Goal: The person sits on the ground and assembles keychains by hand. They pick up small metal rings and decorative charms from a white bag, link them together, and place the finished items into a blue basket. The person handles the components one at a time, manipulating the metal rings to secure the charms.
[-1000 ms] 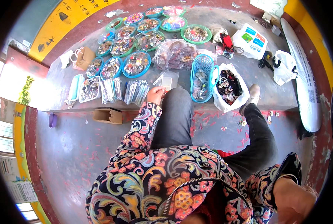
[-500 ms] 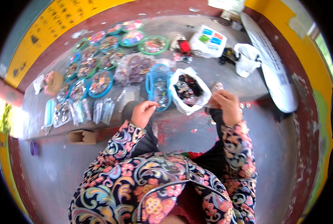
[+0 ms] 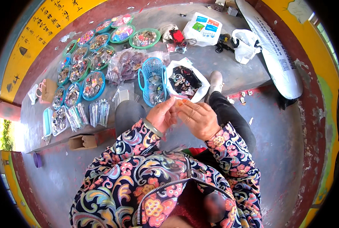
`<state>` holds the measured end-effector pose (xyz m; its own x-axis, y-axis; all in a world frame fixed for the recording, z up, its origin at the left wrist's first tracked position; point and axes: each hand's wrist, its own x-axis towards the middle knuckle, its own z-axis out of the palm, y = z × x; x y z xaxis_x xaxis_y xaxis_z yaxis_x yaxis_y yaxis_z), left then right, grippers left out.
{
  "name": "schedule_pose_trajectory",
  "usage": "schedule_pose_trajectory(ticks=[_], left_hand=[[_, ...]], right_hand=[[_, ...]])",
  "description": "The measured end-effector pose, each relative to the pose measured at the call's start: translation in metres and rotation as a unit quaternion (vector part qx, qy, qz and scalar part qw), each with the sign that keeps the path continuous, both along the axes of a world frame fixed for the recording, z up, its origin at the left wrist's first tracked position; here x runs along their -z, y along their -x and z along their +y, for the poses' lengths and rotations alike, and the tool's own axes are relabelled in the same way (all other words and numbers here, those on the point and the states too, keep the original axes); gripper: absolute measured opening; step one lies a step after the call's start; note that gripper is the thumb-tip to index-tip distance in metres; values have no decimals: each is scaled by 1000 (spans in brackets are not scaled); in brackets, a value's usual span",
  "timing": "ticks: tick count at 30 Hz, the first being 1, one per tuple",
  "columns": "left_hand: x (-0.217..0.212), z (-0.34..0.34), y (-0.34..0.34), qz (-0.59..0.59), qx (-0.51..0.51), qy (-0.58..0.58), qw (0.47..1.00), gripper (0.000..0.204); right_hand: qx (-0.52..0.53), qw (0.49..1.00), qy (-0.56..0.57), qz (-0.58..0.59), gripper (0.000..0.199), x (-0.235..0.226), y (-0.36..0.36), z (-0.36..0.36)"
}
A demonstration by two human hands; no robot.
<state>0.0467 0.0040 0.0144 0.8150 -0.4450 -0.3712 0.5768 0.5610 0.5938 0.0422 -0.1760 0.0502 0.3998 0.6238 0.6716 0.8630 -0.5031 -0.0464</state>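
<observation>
While left fingers [image 3: 167,106] and right fingers [image 3: 192,109] pinch something small [image 3: 181,102]; white bag [image 3: 202,89] holds trinkets [image 3: 183,81]

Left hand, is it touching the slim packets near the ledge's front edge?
Apart. The head view shows the left knee in the gap between the left hand and the slim packets.

Grey platform [image 3: 211,59], round trays [image 3: 95,97] of small items, blue basket [image 3: 153,64], open white bag [image 3: 198,93]
</observation>
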Motion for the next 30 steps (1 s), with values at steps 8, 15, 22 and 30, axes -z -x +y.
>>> schedule_pose_trajectory(ticks=[8,15,22,30], left_hand=[[0,20,-2,-67,-50,-111,990,20],[-16,24,8,-189,41,-172,966,24],[-4,15,14,-234,45,-230,943,19],[3,11,14,-208,48,-226,950,17]], right_hand=[[-31,985,-47,162,25,-2,3,9],[14,654,-340,676,36,14,-14,-9],[-20,651,-315,690,20,20,-8,-1],[36,650,-318,689,13,27,-9,-3]])
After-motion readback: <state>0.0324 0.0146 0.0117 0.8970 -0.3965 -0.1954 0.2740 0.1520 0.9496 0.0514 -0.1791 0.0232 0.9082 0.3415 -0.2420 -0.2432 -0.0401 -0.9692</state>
